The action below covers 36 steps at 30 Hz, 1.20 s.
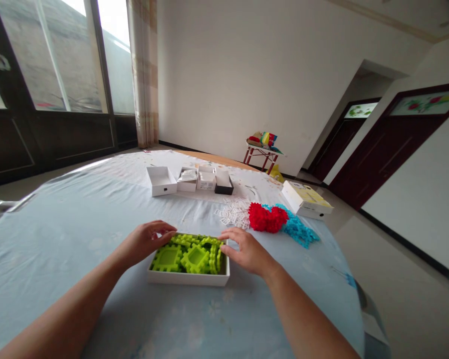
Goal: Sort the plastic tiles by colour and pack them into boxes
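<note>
A shallow white box sits on the cloth in front of me, filled with green interlocking plastic tiles. Some tiles lie flat with square recesses; others stand on edge at the right end. My left hand is at the box's far left corner, fingers bent but apart, thumb by the tiles. At the right rim is my right hand, fingers spread, their tips touching or just over the tiles at the edge. Neither hand visibly grips a tile.
Beyond the box are white lattice pieces, a red pile and blue pieces. A white-and-yellow box stands at the right. Several small boxes line the back of the round table.
</note>
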Each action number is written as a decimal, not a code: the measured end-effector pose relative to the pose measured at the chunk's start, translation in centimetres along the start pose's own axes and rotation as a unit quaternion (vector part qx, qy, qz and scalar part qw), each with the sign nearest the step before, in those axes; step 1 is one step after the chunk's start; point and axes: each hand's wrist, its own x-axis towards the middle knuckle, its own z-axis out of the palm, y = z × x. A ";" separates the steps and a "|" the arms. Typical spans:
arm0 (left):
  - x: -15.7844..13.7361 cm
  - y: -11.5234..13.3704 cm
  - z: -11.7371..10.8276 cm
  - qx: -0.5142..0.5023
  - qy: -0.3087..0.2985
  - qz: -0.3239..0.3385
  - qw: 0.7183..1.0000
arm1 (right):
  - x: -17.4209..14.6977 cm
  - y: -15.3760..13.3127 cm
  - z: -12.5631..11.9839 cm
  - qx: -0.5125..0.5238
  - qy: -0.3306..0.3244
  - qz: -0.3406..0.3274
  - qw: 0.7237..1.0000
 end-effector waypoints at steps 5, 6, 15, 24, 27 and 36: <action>0.0 0.1 0.3 -0.058 -0.016 0.007 0.998 | 0.4 -0.5 0.9 0.004 -0.002 0.001 1.000; 0.0 0.2 0.3 -0.071 -0.025 0.003 0.997 | 0.4 -0.6 1.1 0.005 -0.011 0.001 1.000; 0.0 0.0 0.6 -0.204 -0.076 -0.089 0.972 | 0.2 -0.4 1.8 0.023 -0.008 -0.020 1.000; -0.1 0.4 1.0 -0.233 -0.103 -0.110 0.961 | -0.1 -0.1 2.0 0.039 -0.002 -0.021 0.999; -0.1 0.6 1.0 -0.244 -0.099 -0.117 0.958 | -0.1 -0.1 2.0 0.036 -0.005 -0.026 0.999; -0.4 0.6 1.0 -0.277 -0.102 -0.120 0.948 | -0.9 0.4 1.3 0.032 -0.005 -0.005 0.999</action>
